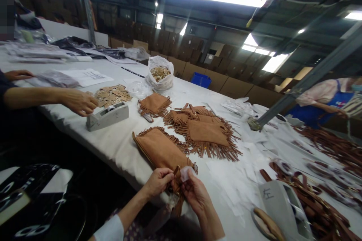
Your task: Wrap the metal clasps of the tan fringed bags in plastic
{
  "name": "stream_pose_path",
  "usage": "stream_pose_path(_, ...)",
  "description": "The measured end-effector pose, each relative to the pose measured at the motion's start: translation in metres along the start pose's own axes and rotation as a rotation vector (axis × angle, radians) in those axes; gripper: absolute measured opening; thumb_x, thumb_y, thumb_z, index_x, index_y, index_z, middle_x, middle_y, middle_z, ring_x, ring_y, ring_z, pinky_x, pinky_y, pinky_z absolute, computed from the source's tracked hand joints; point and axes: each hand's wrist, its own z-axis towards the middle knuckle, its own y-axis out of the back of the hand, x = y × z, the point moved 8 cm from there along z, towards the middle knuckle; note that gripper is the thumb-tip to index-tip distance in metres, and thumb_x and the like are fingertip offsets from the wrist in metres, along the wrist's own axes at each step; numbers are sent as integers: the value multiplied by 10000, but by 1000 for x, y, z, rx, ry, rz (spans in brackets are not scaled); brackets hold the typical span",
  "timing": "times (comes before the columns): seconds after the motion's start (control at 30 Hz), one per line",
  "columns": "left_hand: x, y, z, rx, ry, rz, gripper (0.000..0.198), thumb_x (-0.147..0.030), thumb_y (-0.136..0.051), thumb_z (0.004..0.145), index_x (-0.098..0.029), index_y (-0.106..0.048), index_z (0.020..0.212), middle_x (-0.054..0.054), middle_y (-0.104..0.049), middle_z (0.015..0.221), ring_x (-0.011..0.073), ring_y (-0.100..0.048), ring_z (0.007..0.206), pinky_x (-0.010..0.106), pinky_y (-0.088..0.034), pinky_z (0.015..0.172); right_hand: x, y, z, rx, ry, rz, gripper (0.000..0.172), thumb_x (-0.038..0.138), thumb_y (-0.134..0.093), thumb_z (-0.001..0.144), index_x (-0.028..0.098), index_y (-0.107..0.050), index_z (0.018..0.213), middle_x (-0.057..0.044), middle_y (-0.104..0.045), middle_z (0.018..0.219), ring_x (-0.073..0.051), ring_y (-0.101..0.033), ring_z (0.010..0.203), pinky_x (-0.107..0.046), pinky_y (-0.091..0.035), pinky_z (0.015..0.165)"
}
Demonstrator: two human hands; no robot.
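A tan fringed suede bag point(161, 147) lies at the table's near edge, with its end close to my hands. My left hand point(158, 183) is closed, thumb and fingertips pinching a brown leather strap point(177, 182) with metal fittings. My right hand point(195, 192) is closed on a small, thin white sheet point(185, 173), held against the strap. Whether that sheet is paper or film I cannot tell. Clear plastic point(166, 211) hangs below the hands. Beyond the near bag lie several more fringed bags point(207, 132), some overlapping.
At left, a co-worker's hand point(80, 101) reaches beside a grey tape dispenser point(109, 116) and a pile of tags point(113, 95). A white bag point(166, 83) holds more tags. On the right are another dispenser point(278, 203), a tape roll point(267, 223), brown straps point(322, 211) and a metal post point(299, 83).
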Motion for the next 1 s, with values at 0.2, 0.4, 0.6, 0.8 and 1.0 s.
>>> stream_pose_path(0.2,1,2,1,-1,-22,68,376,-495,-601,761,-143,-620,631,-8,-551,536,95,-427,479,217,-321,484,-5,4,2,-91,-126,205,305,364,-817,598,177,-632,752,3,-684,684,-133,-613,615,-224,-465,565)
stream_pose_path(0.4,-3,2,-1,10,-38,143,377,-476,-579,778,-149,-627,596,2,-568,536,107,-447,490,222,-337,501,8,0,2,-80,-59,199,314,363,-833,573,168,-642,727,2,-685,689,-128,-611,617,-225,-475,573)
stream_pose_path(0.6,-7,1,-3,16,-64,181,375,-471,-565,792,-147,-648,623,7,-584,550,117,-470,512,223,-359,525,20,-5,0,-102,19,151,287,362,-828,573,177,-634,672,8,-675,654,-130,-606,600,-230,-476,559)
stream_pose_path(0.8,-8,1,-3,20,-77,207,357,-458,-572,791,-145,-671,651,8,-590,555,115,-463,498,221,-350,512,27,-13,-2,-48,61,91,302,397,-815,581,167,-641,670,-14,-684,659,-149,-620,608,-254,-489,573)
stream_pose_path(1.0,-13,1,-4,27,-101,235,328,-419,-566,805,-144,-686,671,15,-611,581,123,-489,523,224,-365,539,29,-17,-4,-70,77,66,304,414,-809,572,172,-649,660,-3,-676,615,-133,-602,556,-237,-475,543)
